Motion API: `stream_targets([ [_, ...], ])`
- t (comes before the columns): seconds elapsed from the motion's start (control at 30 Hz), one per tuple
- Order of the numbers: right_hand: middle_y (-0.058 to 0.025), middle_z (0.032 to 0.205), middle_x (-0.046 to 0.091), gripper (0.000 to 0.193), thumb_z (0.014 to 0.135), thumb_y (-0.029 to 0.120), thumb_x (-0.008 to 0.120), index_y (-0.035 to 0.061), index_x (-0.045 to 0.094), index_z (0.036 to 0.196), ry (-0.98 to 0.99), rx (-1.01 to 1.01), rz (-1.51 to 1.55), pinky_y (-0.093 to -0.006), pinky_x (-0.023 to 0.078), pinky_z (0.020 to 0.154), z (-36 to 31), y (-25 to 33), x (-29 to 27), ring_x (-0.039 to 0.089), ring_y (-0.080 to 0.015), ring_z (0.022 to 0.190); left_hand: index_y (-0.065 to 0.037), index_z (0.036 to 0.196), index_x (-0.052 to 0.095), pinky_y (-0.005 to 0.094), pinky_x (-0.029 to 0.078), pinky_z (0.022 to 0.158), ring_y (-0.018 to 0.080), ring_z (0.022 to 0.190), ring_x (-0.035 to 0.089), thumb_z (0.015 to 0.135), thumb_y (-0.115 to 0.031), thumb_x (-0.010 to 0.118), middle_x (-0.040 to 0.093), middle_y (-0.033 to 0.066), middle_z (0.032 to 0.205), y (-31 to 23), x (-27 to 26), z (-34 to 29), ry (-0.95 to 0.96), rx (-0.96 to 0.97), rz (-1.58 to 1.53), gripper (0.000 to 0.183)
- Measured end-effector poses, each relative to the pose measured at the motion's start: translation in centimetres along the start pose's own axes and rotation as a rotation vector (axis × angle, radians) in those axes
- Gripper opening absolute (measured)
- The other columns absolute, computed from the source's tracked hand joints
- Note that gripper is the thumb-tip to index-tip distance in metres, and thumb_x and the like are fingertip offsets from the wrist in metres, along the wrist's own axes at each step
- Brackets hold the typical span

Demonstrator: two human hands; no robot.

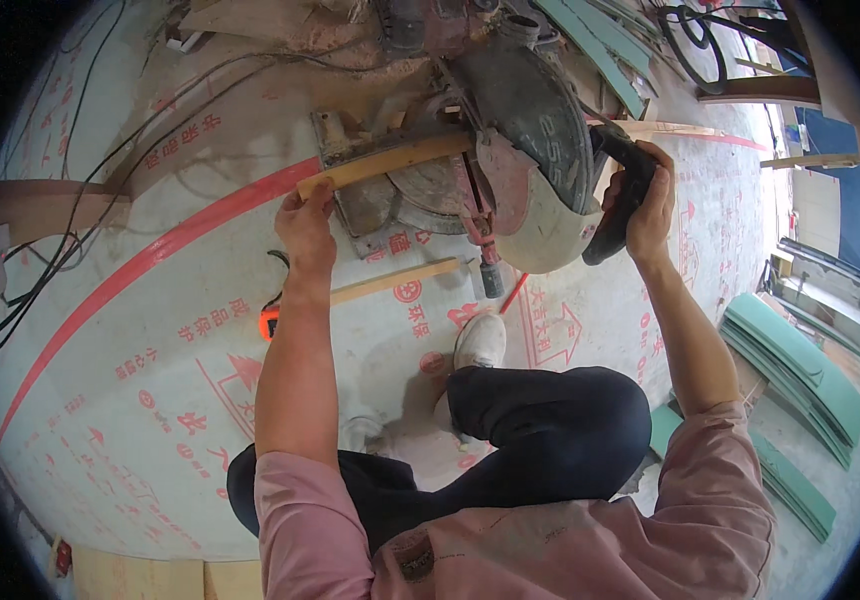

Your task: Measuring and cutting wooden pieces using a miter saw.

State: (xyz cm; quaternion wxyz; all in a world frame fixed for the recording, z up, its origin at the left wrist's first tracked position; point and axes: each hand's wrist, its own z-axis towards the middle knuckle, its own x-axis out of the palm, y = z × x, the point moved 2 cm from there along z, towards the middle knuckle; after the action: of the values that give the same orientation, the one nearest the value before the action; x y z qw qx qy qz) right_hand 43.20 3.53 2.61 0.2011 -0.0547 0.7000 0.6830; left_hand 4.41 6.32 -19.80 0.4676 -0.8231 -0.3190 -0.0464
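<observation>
A miter saw (525, 100) stands on the floor ahead of me, its pale blade guard (550, 228) facing my side. My right hand (653, 200) is wrapped round the saw's black handle (622, 205). Across the saw's base (355, 215) lies a narrow wooden strip (400, 157). Its left end is pinched between the thumb and fingers of my left hand (307, 222); its right end passes toward the saw head, where the blade is hidden.
Nearer me on the floor lie another wooden strip (395, 280), an orange tape measure (269, 322) and a red pencil-like stick (515, 293). Black cables (70, 235) run along the left. Green boards (800, 365) are stacked at right; more green strips (600, 55) lie at the far side.
</observation>
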Motion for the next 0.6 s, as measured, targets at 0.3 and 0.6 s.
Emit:
stream_targets([
  [0.3,-0.0085,0.074,0.056,0.051,0.105,0.048,0.023,0.007,0.04,0.131,-0.033,-0.048,-0.015,-0.028,0.048,0.054,-1.8,-2.2,0.1,0.055,-0.0158,0.058,0.002,0.108,0.063,0.0284,0.051,0.08,0.0142,0.088,0.062,0.088,-0.006,0.068,0.066,0.0056,0.101,-0.1,0.4,-0.2,0.01,-0.007,0.005,0.023],
  [0.6,-0.0073,0.068,0.055,0.05,0.105,0.048,0.025,0.0071,0.045,0.126,-0.066,-0.025,0.002,-0.0264,0.043,0.05,-1.6,-2.5,0.1,0.052,-0.0137,0.053,-0.001,0.109,0.063,0.0318,0.051,0.08,0.0168,0.091,0.063,0.083,-0.009,0.071,0.066,0.0068,0.102,-2.5,-2.7,-0.8,0.251,-0.306,0.237,0.028],
])
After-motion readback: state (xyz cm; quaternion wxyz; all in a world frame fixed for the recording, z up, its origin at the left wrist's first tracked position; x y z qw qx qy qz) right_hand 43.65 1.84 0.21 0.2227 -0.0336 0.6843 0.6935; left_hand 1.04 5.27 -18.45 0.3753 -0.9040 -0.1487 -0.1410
